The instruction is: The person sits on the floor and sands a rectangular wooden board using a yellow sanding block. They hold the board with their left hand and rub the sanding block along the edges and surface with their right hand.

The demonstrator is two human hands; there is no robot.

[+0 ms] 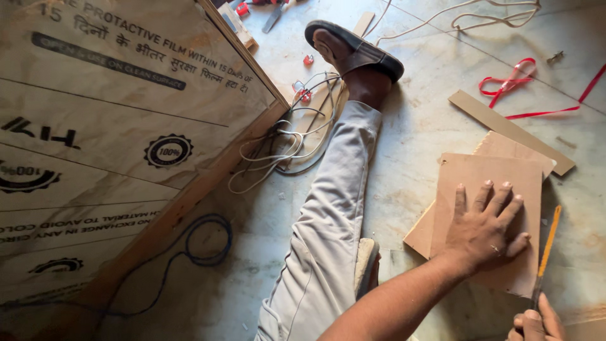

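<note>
Head view looks down at a pale stone floor (435,120) where a person sits with one leg in light grey trousers (334,208) stretched out, the foot in a dark sandal (356,47). The left hand (486,230) lies open, fingers spread, palm down on a flat rectangular brown plywood board (486,183), pressing on its lower half. That board rests on top of a second, similar brown board (505,146) whose edge shows beyond it and to its left, both lying on the floor to the right of the leg. The right hand (536,323) sits at the bottom edge of the frame, closed around the dark handle of a slim tool with an orange-yellow shaft (550,237) (what kind of tool cannot be told), which runs along the right edge of the top board, just beside it. A long narrow strip of brown board (511,131) lies diagonally beyond the boards, with a red ribbon (514,79) farther off. On the left leans a large plywood sheet covered in printed protective film (113,139). A tangle of white cable (284,145) lies by the knee, and a dark blue cord (202,246) loops near the sheet's lower edge.
</note>
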